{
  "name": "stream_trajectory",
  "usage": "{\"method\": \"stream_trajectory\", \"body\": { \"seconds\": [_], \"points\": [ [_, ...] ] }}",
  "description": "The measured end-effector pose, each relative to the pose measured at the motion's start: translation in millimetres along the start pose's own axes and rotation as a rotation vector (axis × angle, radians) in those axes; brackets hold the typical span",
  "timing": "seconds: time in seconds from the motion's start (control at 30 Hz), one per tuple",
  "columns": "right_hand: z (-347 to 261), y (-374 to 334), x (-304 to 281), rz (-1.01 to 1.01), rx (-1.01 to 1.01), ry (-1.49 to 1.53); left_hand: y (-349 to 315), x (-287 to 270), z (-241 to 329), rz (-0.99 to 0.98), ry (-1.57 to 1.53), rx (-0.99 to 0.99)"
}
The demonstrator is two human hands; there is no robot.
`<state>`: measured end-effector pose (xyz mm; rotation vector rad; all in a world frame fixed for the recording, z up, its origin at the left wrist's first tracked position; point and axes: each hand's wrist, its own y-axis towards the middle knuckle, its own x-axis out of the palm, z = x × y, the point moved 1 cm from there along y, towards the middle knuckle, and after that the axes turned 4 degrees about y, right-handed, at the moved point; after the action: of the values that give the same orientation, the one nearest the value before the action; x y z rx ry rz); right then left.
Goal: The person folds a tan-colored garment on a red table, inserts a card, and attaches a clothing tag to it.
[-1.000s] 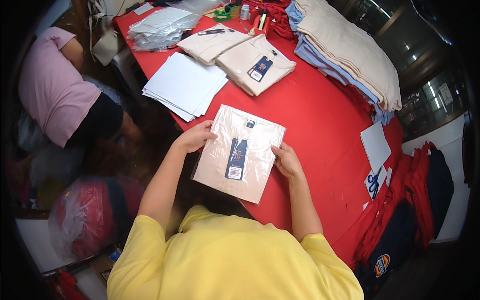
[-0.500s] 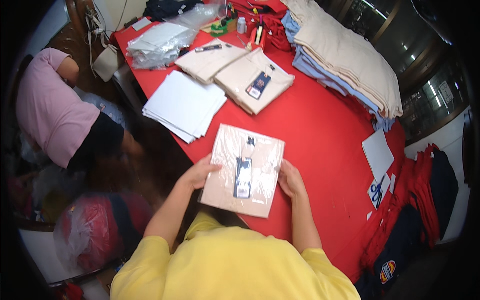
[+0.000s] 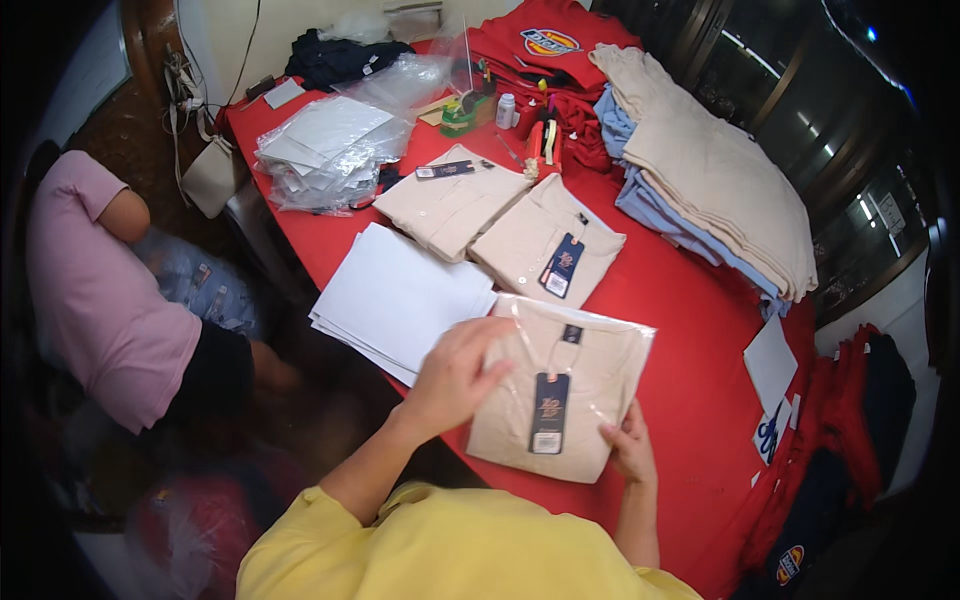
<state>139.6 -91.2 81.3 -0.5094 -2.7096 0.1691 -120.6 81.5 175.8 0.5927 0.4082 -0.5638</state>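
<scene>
A beige folded shirt in a clear plastic bag (image 3: 510, 440), with a dark hang tag (image 3: 549, 414) on its front, lies tilted at the table's near edge. My right hand (image 3: 632, 446) grips its lower right side, thumb on top and the other fingers partly hidden. Over its upper left part is my left hand (image 3: 458, 375), slightly blurred, fingers stretched out and thumb apart; whether it presses on the plastic I cannot tell. Just beyond lie two more folded beige shirts (image 3: 500, 245) with dark tags. A stack of white sheets (image 3: 395, 295) sits left of them.
On the red table (image 3: 690, 370) are a pile of clear plastic bags (image 3: 330, 145), a green tape dispenser (image 3: 465, 113), a white bottle (image 3: 505, 110) and blue scissors (image 3: 767, 434). Beige and blue garments (image 3: 720, 170) are heaped at far right. A person in pink (image 3: 110, 290) bends at left.
The bagged shirt has shifted right and now lies flatter. My left hand has left its left edge and come over its top; my right hand still holds the right side.
</scene>
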Motion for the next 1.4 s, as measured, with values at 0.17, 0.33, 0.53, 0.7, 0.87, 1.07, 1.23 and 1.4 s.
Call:
{"method": "stream_trajectory", "body": {
  "seconds": [0.17,0.33,0.53,0.7,0.87,1.07,1.23,1.4],
  "points": [
    [11.9,15.1,-14.9,0.083,-0.064,0.258,47.5,-40.6,123.0,-0.458,-1.506,0.688],
    [10.7,26.2,13.1,0.154,-0.188,0.283,39.6,-30.4,160.5,-0.318,-2.185,0.62],
    [-5.8,79.8,83.3,0.005,-0.043,0.281,50.0,-42.1,131.7,-0.335,-2.262,0.599],
    [-6.8,124.5,145.3,-0.187,0.125,0.186,50.6,-63.5,115.2,-0.45,-2.287,0.393],
    [-6.1,138.7,165.1,-0.235,0.158,0.142,57.4,-65.6,93.5,-0.336,-2.121,0.592],
    [-10.9,136.7,157.2,-0.253,0.2,0.053,58.2,-110.5,20.5,-0.623,-1.532,0.294],
    [-19.8,126.7,146.1,-0.203,0.168,0.027,17.5,-117.1,-80.4,0.182,-0.863,-0.149],
    [-22.7,139.3,165.5,-0.302,0.183,0.079,-38.1,-106.2,-148.1,0.386,-0.998,-0.533]
  ]
}}
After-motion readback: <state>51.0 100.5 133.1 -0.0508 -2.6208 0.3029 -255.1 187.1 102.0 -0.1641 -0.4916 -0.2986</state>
